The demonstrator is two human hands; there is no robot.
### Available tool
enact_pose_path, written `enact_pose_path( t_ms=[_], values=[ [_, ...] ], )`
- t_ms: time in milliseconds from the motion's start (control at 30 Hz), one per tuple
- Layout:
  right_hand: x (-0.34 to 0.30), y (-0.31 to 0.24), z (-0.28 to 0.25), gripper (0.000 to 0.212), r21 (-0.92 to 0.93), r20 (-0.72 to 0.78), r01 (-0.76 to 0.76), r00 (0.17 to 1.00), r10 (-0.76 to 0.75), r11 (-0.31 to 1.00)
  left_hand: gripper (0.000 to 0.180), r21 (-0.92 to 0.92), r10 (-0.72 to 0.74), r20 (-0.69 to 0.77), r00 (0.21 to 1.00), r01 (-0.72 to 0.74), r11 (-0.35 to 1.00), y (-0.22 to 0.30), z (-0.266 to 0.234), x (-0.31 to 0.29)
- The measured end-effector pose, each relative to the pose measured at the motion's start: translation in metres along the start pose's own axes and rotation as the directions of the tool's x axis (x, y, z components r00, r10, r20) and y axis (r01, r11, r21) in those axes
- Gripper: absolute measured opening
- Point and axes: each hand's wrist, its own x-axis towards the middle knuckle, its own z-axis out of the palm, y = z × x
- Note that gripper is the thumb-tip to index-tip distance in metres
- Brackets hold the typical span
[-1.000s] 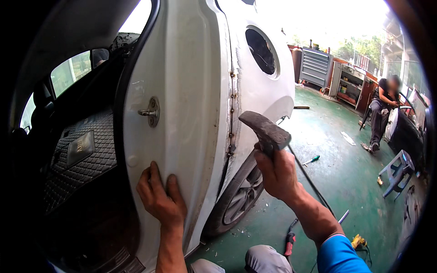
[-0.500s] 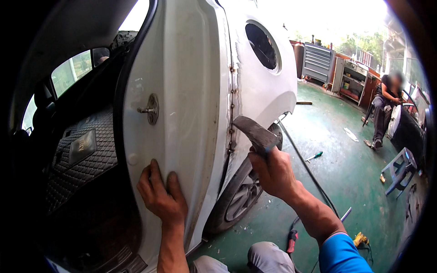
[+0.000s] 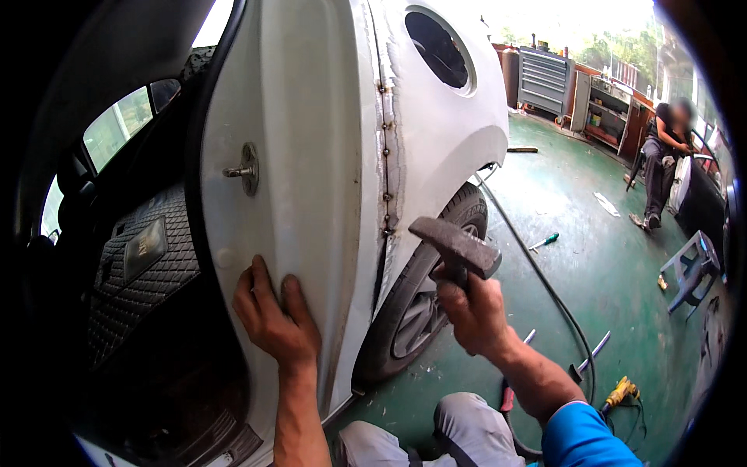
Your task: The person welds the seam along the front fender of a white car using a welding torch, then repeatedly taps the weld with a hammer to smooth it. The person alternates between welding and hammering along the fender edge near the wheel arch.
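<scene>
My right hand (image 3: 475,315) is closed round the handle of a hammer (image 3: 457,246) with a dark, worn head. Its narrow end points left, just beside the white rear panel (image 3: 459,140) of a car. A seam with a row of weld spots (image 3: 386,177) runs down that panel's edge, above the hammer. My left hand (image 3: 278,315) rests with fingers stretched out on the white door pillar (image 3: 311,187), below a metal door striker (image 3: 246,170). Under the panel shows the rear wheel (image 3: 416,319).
A hose (image 3: 545,280) curves across the green floor. On it lie a green-handled tool (image 3: 546,240), a yellow power tool (image 3: 620,393) and a red-handled tool (image 3: 507,398). A blue-grey stool (image 3: 691,268) stands right; a seated person (image 3: 663,159) works beyond. A grey tool cabinet (image 3: 545,80) stands at the back.
The hammer has moved slightly right and down, and its head has turned so its side shows more. My left hand stays on the pillar. The view has shifted a little.
</scene>
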Motion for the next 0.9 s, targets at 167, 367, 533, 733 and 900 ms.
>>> enact_pose_path(
  t_ms=[167,367,533,733,900],
  values=[
    [-0.027,0.013,0.024,0.028,0.138,0.01,-0.085,0.996,0.084,0.987,0.047,0.006,0.007,-0.003,1.0,-0.007,1.0,0.0,0.0,-0.001],
    [-0.024,0.0,0.033,0.025,0.23,-0.075,-0.017,0.997,0.035,0.973,0.049,0.025,0.0,0.005,1.0,0.0,1.0,-0.003,0.002,-0.003],
    [-0.019,0.012,0.053,0.022,0.042,-0.121,0.063,0.991,-0.058,0.997,0.05,0.009,0.001,0.001,1.0,-0.001,1.0,-0.001,0.004,-0.002],
    [-0.024,0.0,0.04,0.019,0.175,-0.123,-0.023,0.991,0.045,0.984,0.051,0.013,0.011,-0.011,1.0,-0.01,1.0,-0.004,0.004,-0.002],
    [-0.016,-0.002,0.047,0.013,0.068,-0.086,-0.05,0.995,0.055,0.996,0.05,0.023,0.032,-0.011,0.999,-0.032,0.999,-0.005,0.004,-0.003]
  ],
)
